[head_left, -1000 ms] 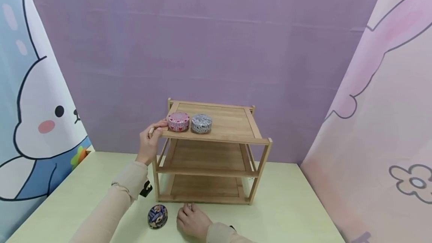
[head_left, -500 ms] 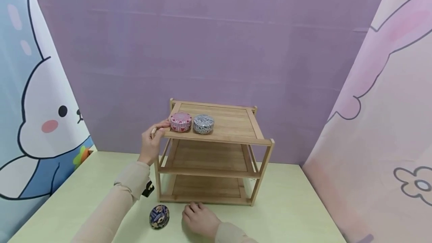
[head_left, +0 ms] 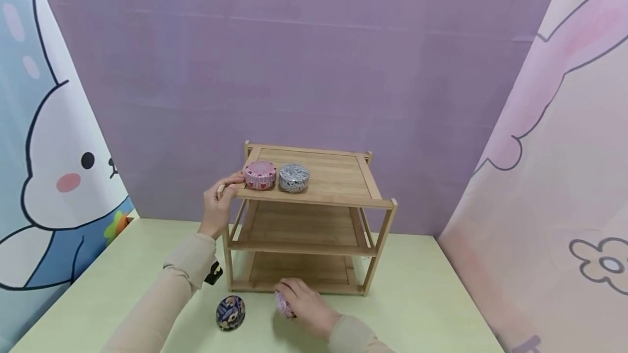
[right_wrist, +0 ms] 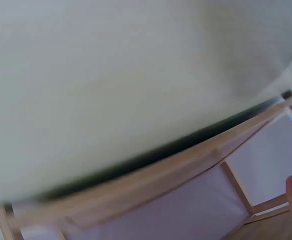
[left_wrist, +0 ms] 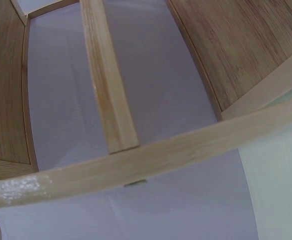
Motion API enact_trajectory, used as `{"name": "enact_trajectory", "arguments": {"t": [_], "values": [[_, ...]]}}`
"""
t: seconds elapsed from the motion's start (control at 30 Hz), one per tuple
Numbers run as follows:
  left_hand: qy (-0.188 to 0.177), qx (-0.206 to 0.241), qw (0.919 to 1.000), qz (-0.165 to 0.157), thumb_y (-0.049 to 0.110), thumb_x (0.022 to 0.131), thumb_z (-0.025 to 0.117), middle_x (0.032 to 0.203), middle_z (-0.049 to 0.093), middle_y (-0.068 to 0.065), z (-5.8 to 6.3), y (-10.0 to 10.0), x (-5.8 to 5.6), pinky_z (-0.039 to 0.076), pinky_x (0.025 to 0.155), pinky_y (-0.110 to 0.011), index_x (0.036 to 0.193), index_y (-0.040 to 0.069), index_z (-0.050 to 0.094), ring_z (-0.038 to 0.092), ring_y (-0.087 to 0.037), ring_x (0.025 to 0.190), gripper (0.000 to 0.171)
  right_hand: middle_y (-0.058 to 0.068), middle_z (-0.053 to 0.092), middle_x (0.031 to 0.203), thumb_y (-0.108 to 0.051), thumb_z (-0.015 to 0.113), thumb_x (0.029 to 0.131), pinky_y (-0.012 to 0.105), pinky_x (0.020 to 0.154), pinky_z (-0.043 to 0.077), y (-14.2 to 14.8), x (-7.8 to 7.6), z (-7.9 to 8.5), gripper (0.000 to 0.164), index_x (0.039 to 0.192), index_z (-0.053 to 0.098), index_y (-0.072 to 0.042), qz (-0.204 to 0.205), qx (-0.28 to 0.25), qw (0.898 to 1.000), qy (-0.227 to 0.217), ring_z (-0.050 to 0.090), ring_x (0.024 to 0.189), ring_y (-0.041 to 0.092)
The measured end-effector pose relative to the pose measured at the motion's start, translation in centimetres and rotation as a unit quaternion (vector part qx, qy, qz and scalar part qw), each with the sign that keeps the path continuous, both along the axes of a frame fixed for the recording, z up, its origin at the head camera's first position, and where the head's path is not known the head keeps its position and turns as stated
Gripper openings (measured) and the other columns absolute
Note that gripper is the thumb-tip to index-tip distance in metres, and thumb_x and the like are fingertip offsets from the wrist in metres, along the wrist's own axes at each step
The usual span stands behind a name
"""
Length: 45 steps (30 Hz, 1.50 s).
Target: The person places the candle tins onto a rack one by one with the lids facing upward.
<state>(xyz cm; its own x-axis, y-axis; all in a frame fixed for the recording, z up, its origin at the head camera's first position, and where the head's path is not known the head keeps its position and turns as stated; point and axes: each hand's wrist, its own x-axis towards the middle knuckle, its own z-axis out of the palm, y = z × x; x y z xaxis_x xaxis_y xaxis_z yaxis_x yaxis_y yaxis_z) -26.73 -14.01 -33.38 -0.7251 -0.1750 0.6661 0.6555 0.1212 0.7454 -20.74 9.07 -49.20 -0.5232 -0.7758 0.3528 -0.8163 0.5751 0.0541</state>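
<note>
A three-tier wooden shelf (head_left: 343,178) stands on the pale green table. My left hand (head_left: 217,208) grips its front left top corner, thumb in front. On the top board, close to those fingers, sit a pink round tin (head_left: 260,175) with red hearts and, just right of it, a black-and-white patterned tin (head_left: 294,178). Low in front of the shelf, my right hand (head_left: 308,307) holds a small patterned pinkish tin (head_left: 282,306), tilted on its side; part of it appears reddish at the edge of the right wrist view. Left of it, a dark blue floral tin (head_left: 230,312) lies on the table.
Below the top board are a middle board (head_left: 304,226) and a bottom board (head_left: 299,269). A purple backdrop (head_left: 314,70) hangs behind the table, with rabbit-printed panels on both sides. The table (head_left: 417,287) extends right of the shelf.
My right hand has moved to the right and slightly up, and the pinkish tin now shows in its fingers. The left hand keeps its hold on the shelf corner.
</note>
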Motion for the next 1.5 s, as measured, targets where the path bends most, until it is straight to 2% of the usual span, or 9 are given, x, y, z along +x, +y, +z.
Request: {"name": "enact_trajectory", "arguments": {"t": [0.1,0.17,0.27,0.47,0.67,0.8,0.97,1.3,1.5], "values": [[0.0,0.001,1.0,0.0,-0.005,0.09,0.043,0.111,0.062,-0.02,-0.1,-0.1,0.0,0.037,0.104,-0.016,0.102,-0.013,0.06,0.051,-0.025,0.121,0.022,0.006,0.05,0.125,-0.007,0.079,0.067,0.027,0.091,0.051,-0.3,0.3,0.4,0.071,0.129,0.044,-0.008,-0.054,-0.094,0.982,-0.157,0.053,0.112,0.021],[0.0,0.001,1.0,0.001,-0.005,0.09,0.044,0.11,0.062,-0.021,-0.2,-0.2,0.1,0.037,0.104,-0.016,0.102,-0.013,0.06,0.05,-0.028,0.121,0.022,0.004,0.051,0.122,-0.002,0.079,0.063,0.025,0.088,0.052,-0.4,0.4,0.5,0.073,0.128,0.046,-0.01,-0.082,-0.169,0.951,-0.247,0.054,0.109,0.021],[-0.002,0.0,1.0,0.0,-0.005,0.09,0.044,0.111,0.061,-0.024,-0.4,-0.1,0.2,0.036,0.104,-0.016,0.102,-0.013,0.06,0.048,-0.032,0.122,0.021,0.004,0.055,0.117,-0.002,0.081,0.06,0.022,0.081,0.052,-0.6,0.5,0.7,0.074,0.125,0.048,-0.009,-0.104,-0.264,0.904,-0.32,0.056,0.103,0.02],[0.003,-0.001,1.0,-0.001,-0.005,0.09,0.044,0.113,0.058,-0.028,-0.1,-0.1,0.2,0.036,0.104,-0.017,0.102,-0.013,0.06,0.048,-0.033,0.122,0.022,0.008,0.06,0.111,-0.007,0.082,0.059,0.022,0.079,0.05,-0.5,0.2,1.2,0.069,0.121,0.052,-0.013,-0.109,-0.364,0.845,-0.376,0.058,0.097,0.018],[-0.007,-0.004,1.0,-0.003,-0.003,0.089,0.044,0.114,0.06,-0.022,-0.1,0.0,-0.1,0.036,0.104,-0.016,0.102,-0.012,0.06,0.047,-0.032,0.122,0.023,0.008,0.059,0.111,-0.006,0.082,0.058,0.026,0.084,0.049,-0.2,0.0,2.0,0.068,0.12,0.054,-0.01,-0.125,-0.398,0.813,-0.406,0.057,0.1,0.02],[-0.002,-0.005,1.0,-0.004,-0.003,0.09,0.044,0.115,0.059,-0.025,-0.4,-0.3,-0.7,0.036,0.104,-0.016,0.104,-0.012,0.06,0.048,-0.03,0.122,0.023,0.01,0.058,0.112,-0.006,0.081,0.059,0.031,0.085,0.05,0.0,-0.1,2.6,0.068,0.12,0.052,-0.007,-0.131,-0.412,0.797,-0.421,0.056,0.101,0.021],[-0.001,0.012,0.9998,-0.013,-0.001,0.09,0.045,0.116,0.059,-0.025,-1.5,-0.8,-2.0,0.035,0.106,-0.019,0.104,-0.008,0.062,0.049,-0.024,0.122,0.023,0.008,0.059,0.112,-0.01,0.083,0.059,0.034,0.086,0.05,0.1,0.2,2.6,0.068,0.12,0.053,-0.009,-0.143,-0.412,0.79,-0.43,0.055,0.101,0.021],[0.017,0.011,0.9998,-0.004,0.003,0.091,0.047,0.11,0.065,-0.007,-2.0,-0.8,-2.2,0.036,0.105,-0.02,0.102,-0.007,0.063,0.053,-0.01,0.117,0.023,0.009,0.059,0.113,-0.007,0.083,0.058,0.032,0.09,0.048,0.2,0.4,2.8,0.067,0.118,0.053,-0.008,-0.124,-0.413,0.801,-0.416,0.056,0.104,0.023],[0.003,0.013,0.9999,-0.006,-0.001,0.09,0.045,0.114,0.062,-0.019,-1.6,-0.8,-2.0,0.036,0.105,-0.018,0.102,-0.007,0.063,0.052,-0.008,0.117,0.022,0.008,0.058,0.113,-0.005,0.083,0.056,0.037,0.093,0.048,0.1,0.3,2.9,0.068,0.116,0.052,-0.009,-0.125,-0.414,0.803,-0.411,0.056,0.104,0.023]]}}
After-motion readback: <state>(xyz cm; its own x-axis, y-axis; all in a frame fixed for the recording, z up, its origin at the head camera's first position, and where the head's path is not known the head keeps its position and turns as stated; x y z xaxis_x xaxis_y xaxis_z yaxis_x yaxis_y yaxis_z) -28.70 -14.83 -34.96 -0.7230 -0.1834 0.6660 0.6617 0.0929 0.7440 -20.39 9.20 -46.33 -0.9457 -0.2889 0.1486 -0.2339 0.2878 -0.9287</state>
